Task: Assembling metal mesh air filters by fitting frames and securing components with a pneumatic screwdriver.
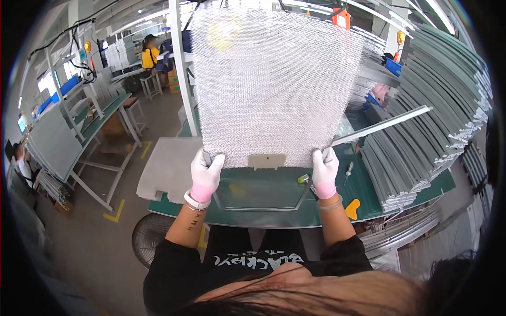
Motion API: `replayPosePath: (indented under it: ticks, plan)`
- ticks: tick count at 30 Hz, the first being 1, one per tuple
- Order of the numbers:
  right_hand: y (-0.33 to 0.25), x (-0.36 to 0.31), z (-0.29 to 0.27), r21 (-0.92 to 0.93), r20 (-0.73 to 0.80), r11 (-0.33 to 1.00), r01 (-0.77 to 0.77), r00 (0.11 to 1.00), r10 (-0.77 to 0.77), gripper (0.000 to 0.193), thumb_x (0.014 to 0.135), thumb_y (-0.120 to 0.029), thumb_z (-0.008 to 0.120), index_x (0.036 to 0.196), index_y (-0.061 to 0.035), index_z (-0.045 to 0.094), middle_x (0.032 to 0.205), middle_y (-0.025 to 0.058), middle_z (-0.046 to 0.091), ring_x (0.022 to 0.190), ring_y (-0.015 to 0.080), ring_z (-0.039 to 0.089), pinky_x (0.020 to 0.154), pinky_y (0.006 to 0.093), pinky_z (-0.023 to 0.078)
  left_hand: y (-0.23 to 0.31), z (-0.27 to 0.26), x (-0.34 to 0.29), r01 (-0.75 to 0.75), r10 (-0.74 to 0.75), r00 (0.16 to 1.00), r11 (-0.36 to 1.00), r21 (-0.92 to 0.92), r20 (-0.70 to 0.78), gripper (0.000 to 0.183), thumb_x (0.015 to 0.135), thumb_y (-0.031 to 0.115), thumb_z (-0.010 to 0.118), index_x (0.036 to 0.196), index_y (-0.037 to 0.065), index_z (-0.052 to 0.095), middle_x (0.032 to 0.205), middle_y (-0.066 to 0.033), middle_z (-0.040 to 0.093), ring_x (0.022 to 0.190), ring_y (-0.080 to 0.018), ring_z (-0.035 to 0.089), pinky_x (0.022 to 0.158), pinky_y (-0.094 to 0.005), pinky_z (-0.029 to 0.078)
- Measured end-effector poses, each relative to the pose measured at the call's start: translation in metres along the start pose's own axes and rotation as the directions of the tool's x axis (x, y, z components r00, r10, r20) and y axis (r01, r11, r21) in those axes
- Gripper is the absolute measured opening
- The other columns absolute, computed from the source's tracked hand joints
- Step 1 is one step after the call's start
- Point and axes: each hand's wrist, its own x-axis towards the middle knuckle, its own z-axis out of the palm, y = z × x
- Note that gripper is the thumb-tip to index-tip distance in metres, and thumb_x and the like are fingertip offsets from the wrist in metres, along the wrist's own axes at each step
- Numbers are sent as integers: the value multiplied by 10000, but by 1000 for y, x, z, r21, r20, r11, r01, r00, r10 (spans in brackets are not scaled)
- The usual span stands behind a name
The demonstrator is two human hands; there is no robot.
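The mesh (279, 84) fills the upper centre of the frame and appears held up over the bench (226, 217). The left hand (204, 171), gloved, pinches its lower-left corner; the right hand (325, 171), likewise gloved, pinches the lower-right corner, both thumbs uppermost. A beige plate (267, 161) sits at the middle of the lower edge, between the hands; whether it is fixed cannot be told.

Judgement on handling: grip is even and well spread. Both wrists should rise and tilt together, since a sheet held only at its lower corners may bow or twist. Pressure should be light, as the weave looks easily creased. Care is advised at the right, where a pale bar (387, 125) lies near the right hand, and below, over the thin frame (261, 209).
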Motion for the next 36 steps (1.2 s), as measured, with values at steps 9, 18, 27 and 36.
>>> replayPosePath:
  ticks: [9,18,27,36]
  plan:
    - [84,-76,-28,-250,248,958,-138,948,201,294,857,-81,582,1123,42,611,1033,138,665,996,224,639,911,346,478,-83,-29,-85,232,-266,951,951,207,157,375,874,49,610,1231,-51,550,1111,-91,656,1006,-144,620,894,-296,489]
    - [-8,14,-15,179,224,976,-121,971,79,245,922,40,509,1158,29,575,1036,1,640,917,60,554,841,233,443,2,-15,15,218,-147,945,949,-227,292,458,828,-84,508,1284,-34,521,1200,-42,616,1098,-124,577,948,-273,450]
    - [34,-37,-13,-49,127,993,-108,985,114,155,953,-108,571,1065,-2,584,955,3,606,847,75,517,782,250,449,-33,-11,-36,186,-177,976,980,-66,126,245,907,40,607,1146,-9,593,1005,14,636,847,-43,542,755,-226,456]
    - [-8,0,-21,193,255,965,-177,959,125,223,938,-62,543,1145,16,571,991,20,625,846,89,571,777,251,467,17,-23,8,172,-103,910,975,-139,402,421,883,27,637,1285,-8,519,1215,-29,605,1069,-110,580,919,-282,467]
